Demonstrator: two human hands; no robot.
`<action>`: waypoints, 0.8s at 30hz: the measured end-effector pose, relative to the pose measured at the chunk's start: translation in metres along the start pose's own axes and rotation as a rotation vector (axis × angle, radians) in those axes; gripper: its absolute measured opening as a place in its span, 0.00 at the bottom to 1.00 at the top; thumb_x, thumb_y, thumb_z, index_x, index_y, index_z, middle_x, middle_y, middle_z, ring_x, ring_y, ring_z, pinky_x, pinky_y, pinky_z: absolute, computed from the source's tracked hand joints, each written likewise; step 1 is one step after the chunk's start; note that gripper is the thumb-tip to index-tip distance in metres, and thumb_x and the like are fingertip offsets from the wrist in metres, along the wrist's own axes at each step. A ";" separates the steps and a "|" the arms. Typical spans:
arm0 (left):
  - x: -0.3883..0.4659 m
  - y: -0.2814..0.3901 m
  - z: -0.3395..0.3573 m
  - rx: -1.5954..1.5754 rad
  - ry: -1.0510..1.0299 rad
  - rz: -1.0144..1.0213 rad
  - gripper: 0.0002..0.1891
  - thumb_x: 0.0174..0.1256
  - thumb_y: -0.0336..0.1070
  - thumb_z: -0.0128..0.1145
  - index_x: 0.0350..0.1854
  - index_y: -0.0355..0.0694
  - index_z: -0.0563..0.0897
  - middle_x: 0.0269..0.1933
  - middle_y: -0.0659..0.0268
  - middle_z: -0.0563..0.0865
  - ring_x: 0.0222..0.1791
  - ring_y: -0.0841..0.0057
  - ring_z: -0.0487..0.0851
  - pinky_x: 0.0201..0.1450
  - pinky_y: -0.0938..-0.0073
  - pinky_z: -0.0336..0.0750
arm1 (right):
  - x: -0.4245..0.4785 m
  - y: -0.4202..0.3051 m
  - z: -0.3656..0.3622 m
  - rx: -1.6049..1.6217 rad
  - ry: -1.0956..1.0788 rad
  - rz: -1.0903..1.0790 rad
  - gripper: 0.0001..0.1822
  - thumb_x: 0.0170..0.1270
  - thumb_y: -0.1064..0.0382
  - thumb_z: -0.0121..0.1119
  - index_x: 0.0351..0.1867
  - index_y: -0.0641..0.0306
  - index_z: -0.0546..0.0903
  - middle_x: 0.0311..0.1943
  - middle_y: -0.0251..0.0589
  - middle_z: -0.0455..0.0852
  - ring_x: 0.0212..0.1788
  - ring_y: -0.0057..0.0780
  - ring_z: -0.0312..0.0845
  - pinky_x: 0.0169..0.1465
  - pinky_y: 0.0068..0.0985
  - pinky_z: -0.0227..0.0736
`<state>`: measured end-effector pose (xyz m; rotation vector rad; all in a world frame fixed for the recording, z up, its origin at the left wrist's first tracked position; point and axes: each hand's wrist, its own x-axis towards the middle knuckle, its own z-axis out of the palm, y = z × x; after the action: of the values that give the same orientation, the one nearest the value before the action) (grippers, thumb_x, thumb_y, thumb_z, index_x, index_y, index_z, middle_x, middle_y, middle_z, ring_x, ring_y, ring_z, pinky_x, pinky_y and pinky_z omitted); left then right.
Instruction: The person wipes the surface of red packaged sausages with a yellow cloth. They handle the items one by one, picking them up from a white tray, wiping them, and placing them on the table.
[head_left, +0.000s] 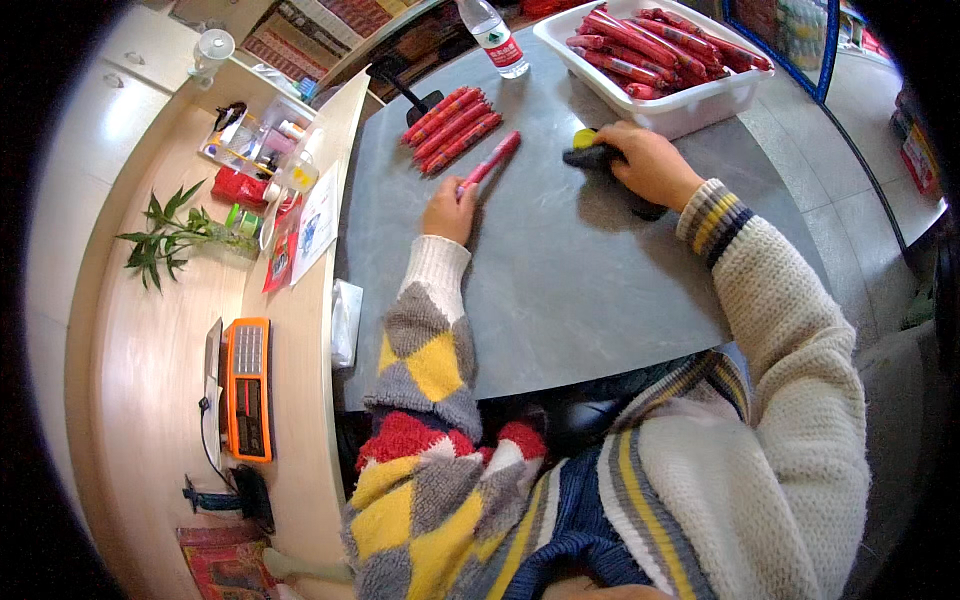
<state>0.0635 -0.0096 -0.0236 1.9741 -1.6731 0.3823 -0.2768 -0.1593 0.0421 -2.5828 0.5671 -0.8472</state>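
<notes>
A single red film-wrapped stick, apparently a sausage (491, 160), is held at its near end by my left hand (450, 208), slanting up and away over the grey table (570, 300). Just beyond it, several similar red sticks (452, 127) lie side by side in a row. My right hand (646, 161) grips a black handheld tool with a yellow part (589, 155) above the table; its exact kind is unclear, as my fingers cover much of it. Past that hand stands a white plastic tub (694, 109), heaped with more red sticks (660, 49).
A water bottle (499, 45) stands near the far edge, a black object (424, 107) beside the row. Along the left, a wooden counter (292, 382) carries a potted plant (176, 232), an orange device with keys (250, 390) and small containers. A tissue pack (346, 322) lies against its edge.
</notes>
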 end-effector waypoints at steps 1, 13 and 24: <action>-0.004 0.012 0.004 -0.032 -0.030 -0.012 0.17 0.68 0.48 0.56 0.46 0.39 0.80 0.39 0.49 0.85 0.40 0.50 0.83 0.43 0.54 0.75 | 0.003 0.002 0.002 0.081 0.085 -0.035 0.18 0.55 0.71 0.60 0.50 0.63 0.79 0.49 0.47 0.80 0.52 0.47 0.76 0.57 0.37 0.71; -0.056 0.098 -0.048 -0.393 -0.290 -0.182 0.23 0.57 0.34 0.58 0.57 0.35 0.78 0.51 0.47 0.84 0.54 0.52 0.82 0.56 0.59 0.75 | 0.021 -0.040 0.088 0.093 -0.163 -0.440 0.12 0.52 0.64 0.64 0.39 0.60 0.80 0.39 0.48 0.83 0.42 0.48 0.82 0.46 0.40 0.78; -0.017 0.146 0.006 -0.365 -0.267 0.019 0.22 0.59 0.35 0.63 0.54 0.31 0.75 0.51 0.49 0.81 0.52 0.52 0.79 0.56 0.61 0.72 | -0.003 0.014 0.017 -0.004 -0.254 -0.336 0.22 0.53 0.57 0.67 0.51 0.56 0.78 0.45 0.41 0.82 0.49 0.45 0.79 0.51 0.41 0.73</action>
<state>-0.0826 -0.0141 -0.0079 1.7923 -1.7728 -0.1811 -0.2725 -0.1659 0.0216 -2.7742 0.0621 -0.5966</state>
